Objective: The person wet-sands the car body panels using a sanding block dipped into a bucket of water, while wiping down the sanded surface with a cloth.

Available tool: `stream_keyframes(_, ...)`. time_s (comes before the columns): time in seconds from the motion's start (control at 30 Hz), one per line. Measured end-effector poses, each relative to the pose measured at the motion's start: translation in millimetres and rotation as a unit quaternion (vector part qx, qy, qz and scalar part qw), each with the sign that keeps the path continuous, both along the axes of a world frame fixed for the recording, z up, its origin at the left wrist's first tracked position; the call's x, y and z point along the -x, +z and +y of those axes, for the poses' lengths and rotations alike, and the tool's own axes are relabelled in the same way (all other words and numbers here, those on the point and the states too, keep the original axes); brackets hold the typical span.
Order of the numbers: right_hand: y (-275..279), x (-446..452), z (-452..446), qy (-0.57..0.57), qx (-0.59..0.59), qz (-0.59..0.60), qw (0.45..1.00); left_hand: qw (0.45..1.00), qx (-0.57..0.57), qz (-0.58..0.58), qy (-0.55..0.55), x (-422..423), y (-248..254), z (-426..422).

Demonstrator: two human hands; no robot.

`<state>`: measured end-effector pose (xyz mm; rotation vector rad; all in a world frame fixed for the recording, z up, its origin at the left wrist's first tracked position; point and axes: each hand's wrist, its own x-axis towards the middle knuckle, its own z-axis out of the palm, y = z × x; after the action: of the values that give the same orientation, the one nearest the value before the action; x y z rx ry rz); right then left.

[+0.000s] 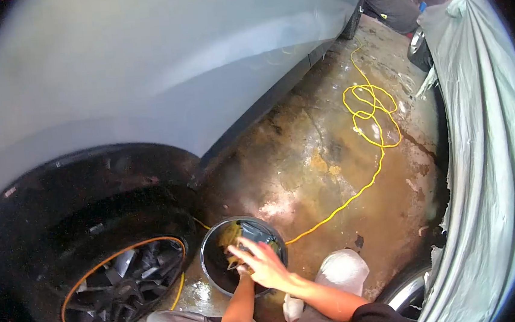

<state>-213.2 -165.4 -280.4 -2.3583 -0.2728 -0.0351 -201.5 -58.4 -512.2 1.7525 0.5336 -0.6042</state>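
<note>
A dark round bucket (205, 263) stands on the wet floor beside the car wheel. In it are a yellowish, soft-looking piece (230, 233), perhaps cloth or sponge, and some liquid with a bluish sheen. My left hand (243, 271) reaches down into the bucket near that piece; its fingers are mostly hidden behind my other hand, so I cannot tell whether it grips anything. Over the bucket my right hand (266, 267) is spread, fingers apart and pointing left, with nothing seen in it.
A grey car (159, 66) fills the left side, its black wheel (125, 286) edged in orange. A yellow cord (357, 194) snakes and loops across the wet concrete (307, 175). A pale green cover (480, 143) drapes another vehicle at right. My knees are close to the bucket.
</note>
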Motion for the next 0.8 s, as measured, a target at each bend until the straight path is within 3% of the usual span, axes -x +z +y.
stream_keyframes(0.07,5.9,-11.3,-16.6,-0.051,-0.05,-0.061,0.996,0.987,-0.117,-0.039,-0.103,-16.3,2.6,24.9)
stream_keyframes(0.1,-1.4,-12.8,-19.2,-0.09,-0.061,-0.094,0.99,0.886,-0.331,-0.223,-0.235,-11.5,-9.6,38.6)
stream_keyframes(0.13,-9.1,-12.9,-21.8,-0.106,-0.076,-0.097,0.987,0.897,-0.33,-0.202,-0.214,-5.7,5.2,44.5)
stream_keyframes(0.2,-16.4,-8.6,-18.6,-0.07,-0.007,0.015,0.997,0.831,-0.424,-0.216,-0.287,24.4,41.4,45.0)
stream_keyframes(0.23,-27.8,-1.8,-11.4,-0.056,0.051,-0.047,0.996,0.807,-0.456,-0.203,-0.316,44.5,24.3,46.9)
stream_keyframes(0.3,-15.7,10.0,9.4,-0.037,0.052,-0.126,0.99,0.765,-0.517,-0.175,-0.341,76.4,5.1,40.3)
stream_keyframes(0.4,-5.2,33.8,22.1,0.056,0.064,-0.124,0.989,0.762,-0.519,-0.169,-0.349,76.3,-0.6,32.5)
stream_keyframes(0.47,-21.1,62.3,33.7,0.138,-0.015,-0.169,0.976,0.764,-0.505,-0.178,-0.36,62.6,-3.1,39.0)
stream_keyframes(0.53,-12.9,79.3,25.4,0.265,-0.005,-0.121,0.957,0.764,-0.483,-0.195,-0.381,43.0,-4.3,49.7)
stream_keyframes(0.63,3.3,82.0,24.0,0.224,-0.069,-0.091,0.968,0.761,-0.434,-0.233,-0.422,8.2,-6.0,71.2)
stream_keyframes(0.73,-8.6,75.9,28.4,0.17,-0.059,-0.031,0.983,0.753,-0.384,-0.272,-0.46,-27.3,-2.4,85.3)
stream_keyframes(0.77,-40.5,69.8,31.5,0.105,-0.025,-0.1,0.989,0.768,-0.367,-0.251,-0.461,-34.8,1.1,85.1)
stream_keyframes(0.8,-34.8,57.0,26.4,0.094,0.068,-0.079,0.99,0.782,-0.353,-0.224,-0.463,-46.9,7.5,81.9)
